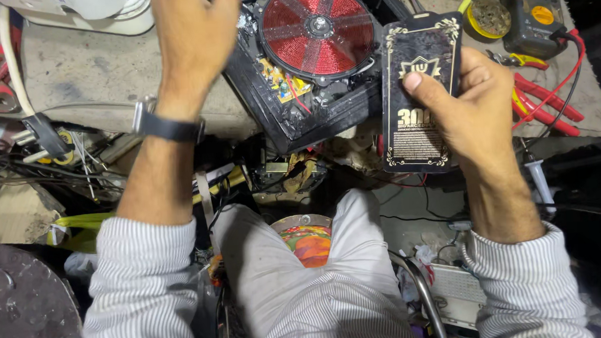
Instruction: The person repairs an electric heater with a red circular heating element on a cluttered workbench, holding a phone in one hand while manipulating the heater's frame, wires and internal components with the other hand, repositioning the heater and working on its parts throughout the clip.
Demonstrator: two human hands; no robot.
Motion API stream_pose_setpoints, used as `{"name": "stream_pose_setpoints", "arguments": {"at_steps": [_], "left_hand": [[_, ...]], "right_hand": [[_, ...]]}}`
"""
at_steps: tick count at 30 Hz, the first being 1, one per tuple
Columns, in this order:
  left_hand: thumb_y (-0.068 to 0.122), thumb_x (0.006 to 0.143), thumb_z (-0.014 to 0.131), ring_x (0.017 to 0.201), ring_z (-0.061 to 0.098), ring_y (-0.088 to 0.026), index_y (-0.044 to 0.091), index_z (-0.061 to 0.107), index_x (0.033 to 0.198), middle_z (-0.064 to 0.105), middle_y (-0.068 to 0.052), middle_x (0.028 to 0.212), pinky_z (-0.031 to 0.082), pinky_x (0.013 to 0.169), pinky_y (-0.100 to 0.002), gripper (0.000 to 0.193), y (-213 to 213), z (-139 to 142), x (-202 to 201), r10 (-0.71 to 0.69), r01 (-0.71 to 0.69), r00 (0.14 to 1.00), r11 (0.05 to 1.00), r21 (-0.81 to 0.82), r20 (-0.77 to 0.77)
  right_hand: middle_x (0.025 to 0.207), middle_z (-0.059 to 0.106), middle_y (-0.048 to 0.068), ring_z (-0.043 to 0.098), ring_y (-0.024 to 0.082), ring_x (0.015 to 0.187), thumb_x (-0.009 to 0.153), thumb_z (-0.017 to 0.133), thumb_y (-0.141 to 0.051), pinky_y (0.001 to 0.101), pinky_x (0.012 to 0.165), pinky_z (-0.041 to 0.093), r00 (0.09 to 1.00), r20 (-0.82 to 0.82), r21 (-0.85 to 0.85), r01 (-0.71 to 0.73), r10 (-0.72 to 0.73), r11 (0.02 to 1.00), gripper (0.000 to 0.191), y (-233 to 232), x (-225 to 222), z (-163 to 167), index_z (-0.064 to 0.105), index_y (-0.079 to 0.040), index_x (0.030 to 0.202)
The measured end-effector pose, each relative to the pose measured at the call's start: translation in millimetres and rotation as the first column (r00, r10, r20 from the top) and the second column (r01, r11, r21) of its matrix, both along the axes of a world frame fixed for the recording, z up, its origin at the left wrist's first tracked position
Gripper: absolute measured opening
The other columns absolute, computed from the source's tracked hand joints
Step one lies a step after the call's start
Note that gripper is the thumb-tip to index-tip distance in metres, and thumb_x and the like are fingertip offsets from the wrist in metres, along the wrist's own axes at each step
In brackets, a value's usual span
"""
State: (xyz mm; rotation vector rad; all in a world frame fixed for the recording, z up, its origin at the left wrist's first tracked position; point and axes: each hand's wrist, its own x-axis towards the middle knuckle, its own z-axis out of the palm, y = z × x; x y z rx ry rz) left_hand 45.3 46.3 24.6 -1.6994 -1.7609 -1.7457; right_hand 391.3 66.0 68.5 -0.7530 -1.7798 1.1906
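head view: right grip [472, 108] pinches black box [416, 94] beside red coil [317, 27].

Your bare bench patch [83, 71] left of the opened cooktop [308, 59] gives passing room; red pliers [547, 101], multimeter [536, 12] and tape roll [488, 16] crowd the right, tangled cables [13, 170] block the left edge.

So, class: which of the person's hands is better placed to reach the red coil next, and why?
Left. The left hand is empty and hovers right beside the red coil, while the right hand is occupied holding the black ornate box.
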Motion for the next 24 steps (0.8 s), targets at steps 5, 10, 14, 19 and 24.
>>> {"name": "stream_pose_setpoints", "arguments": {"at_steps": [5,10,14,19,24], "left_hand": [[0.050,0.082,0.082,0.078,0.073,-0.031,0.010,0.077,0.092,0.075,-0.009,0.079,0.053,0.070,-0.044,0.041,-53.6,50.3,82.6,-0.368,0.175,0.899,0.799,-0.575,-0.237],[0.052,0.068,0.090,0.082,0.071,-0.036,0.009,0.077,0.081,0.072,-0.013,0.078,0.052,0.068,-0.048,0.047,-45.1,68.9,119.0,-0.344,0.015,0.868,0.739,-0.674,-0.358],[0.047,0.070,0.090,0.083,0.072,-0.034,0.012,0.075,0.073,0.072,-0.012,0.075,0.053,0.073,-0.047,0.039,-40.4,71.3,127.9,-0.325,-0.046,0.896,0.609,-0.791,-0.303],[0.045,0.070,0.090,0.083,0.071,-0.033,0.013,0.075,0.069,0.073,-0.011,0.075,0.054,0.073,-0.048,0.035,-33.8,73.0,135.8,-0.310,-0.099,0.891,0.582,-0.807,-0.332],[0.042,0.071,0.089,0.084,0.072,-0.030,0.011,0.076,0.072,0.074,-0.009,0.079,0.055,0.074,-0.048,0.034,-21.5,74.3,136.9,-0.338,-0.101,0.885,0.532,-0.841,-0.320]], "right_hand": [[0.110,0.075,0.010,0.071,0.012,0.091,0.100,0.078,-0.002,0.0274,0.087,0.061,0.978,-0.207,-0.087,0.012,-0.029,0.996,0.022,16.5,14.6,-41.3,0.070,0.006,0.120],[0.108,0.075,0.009,0.071,0.011,0.090,0.099,0.079,-0.004,0.0265,0.085,0.060,0.955,-0.293,-0.096,0.012,-0.039,0.995,0.022,28.7,15.5,-74.6,0.068,0.004,0.116],[0.107,0.075,0.008,0.070,0.010,0.089,0.100,0.078,-0.005,0.0259,0.083,0.059,0.950,-0.312,-0.105,-0.002,-0.031,0.994,0.022,31.5,24.2,-81.4,0.068,0.004,0.117],[0.106,0.075,0.007,0.070,0.010,0.087,0.097,0.077,-0.006,0.0254,0.081,0.060,0.940,-0.340,-0.167,-0.034,-0.025,0.985,0.024,30.8,32.9,-81.2,0.069,0.003,0.117],[0.105,0.075,0.006,0.070,0.009,0.087,0.097,0.078,-0.007,0.0248,0.080,0.059,0.946,-0.323,-0.134,-0.040,-0.006,0.990,0.023,33.3,35.4,-81.6,0.069,0.003,0.117]]}}
